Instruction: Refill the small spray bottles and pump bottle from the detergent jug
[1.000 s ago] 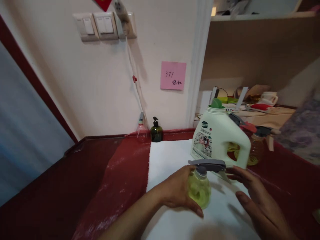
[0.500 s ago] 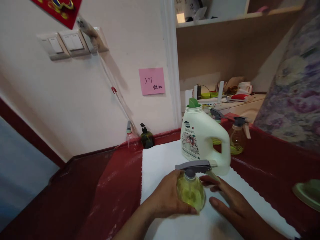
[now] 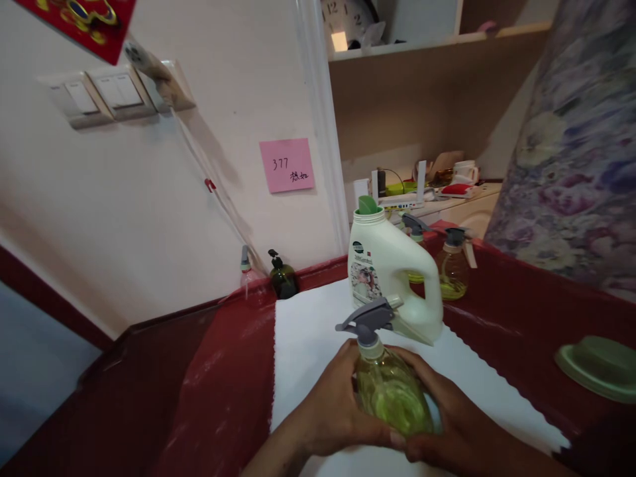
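A clear spray bottle with yellow-green liquid and a grey trigger head is between my two hands, tilted with its top leaning away to the left. My left hand wraps its left side, with the thumb across the front. Around the right side curls my right hand, its thumb near the left one at the bottom. The spray head stays free of both hands. Just behind it stands a pale green jug with a handle and an uncapped neck, on a white cloth.
Two more spray bottles stand behind the jug. By the wall are a dark pump bottle and a pinkish spray bottle. A green oval lid-like thing lies right on the red-covered table.
My right hand has closed onto the bottle's right side. The bottle is now more tilted and nearer to me. The whole view has shifted slightly to the right.
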Action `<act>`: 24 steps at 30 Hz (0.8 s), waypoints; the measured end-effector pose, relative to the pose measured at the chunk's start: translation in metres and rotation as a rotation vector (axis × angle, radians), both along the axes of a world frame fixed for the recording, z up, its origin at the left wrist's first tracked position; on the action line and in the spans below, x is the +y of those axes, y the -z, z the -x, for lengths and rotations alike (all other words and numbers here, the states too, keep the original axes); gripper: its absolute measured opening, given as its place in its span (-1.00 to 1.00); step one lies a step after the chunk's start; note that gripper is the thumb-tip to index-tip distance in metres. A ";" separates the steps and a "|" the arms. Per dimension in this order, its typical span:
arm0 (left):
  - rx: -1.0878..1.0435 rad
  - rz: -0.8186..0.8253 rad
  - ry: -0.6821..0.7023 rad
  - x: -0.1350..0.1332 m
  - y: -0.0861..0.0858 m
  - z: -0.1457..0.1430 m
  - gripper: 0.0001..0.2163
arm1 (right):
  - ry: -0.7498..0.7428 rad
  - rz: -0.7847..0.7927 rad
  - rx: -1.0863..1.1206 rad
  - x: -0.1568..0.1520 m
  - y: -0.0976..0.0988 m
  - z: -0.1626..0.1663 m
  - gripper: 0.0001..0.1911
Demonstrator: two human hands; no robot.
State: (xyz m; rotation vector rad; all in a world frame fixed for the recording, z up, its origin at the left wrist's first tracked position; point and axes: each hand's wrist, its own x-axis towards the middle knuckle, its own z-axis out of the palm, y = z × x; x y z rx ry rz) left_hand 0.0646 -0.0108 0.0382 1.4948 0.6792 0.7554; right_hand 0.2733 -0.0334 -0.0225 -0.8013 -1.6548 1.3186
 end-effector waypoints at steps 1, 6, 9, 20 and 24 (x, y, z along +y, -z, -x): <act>-0.002 0.020 0.014 0.000 -0.001 0.000 -0.22 | 0.000 0.001 0.010 -0.001 -0.001 0.000 0.02; 0.001 0.068 0.026 0.000 -0.001 -0.001 -0.22 | -0.006 -0.018 0.032 -0.003 -0.006 -0.001 -0.04; -0.020 0.066 0.060 0.000 -0.002 -0.002 -0.24 | -0.022 0.000 0.042 -0.002 -0.010 -0.001 -0.05; 0.041 -0.080 -0.128 0.002 -0.004 0.000 -0.17 | 0.250 -0.164 -0.179 -0.001 0.014 -0.004 -0.06; -0.067 -0.076 -0.210 0.002 -0.002 -0.002 -0.39 | 0.258 -0.214 -0.225 0.000 0.020 -0.004 -0.06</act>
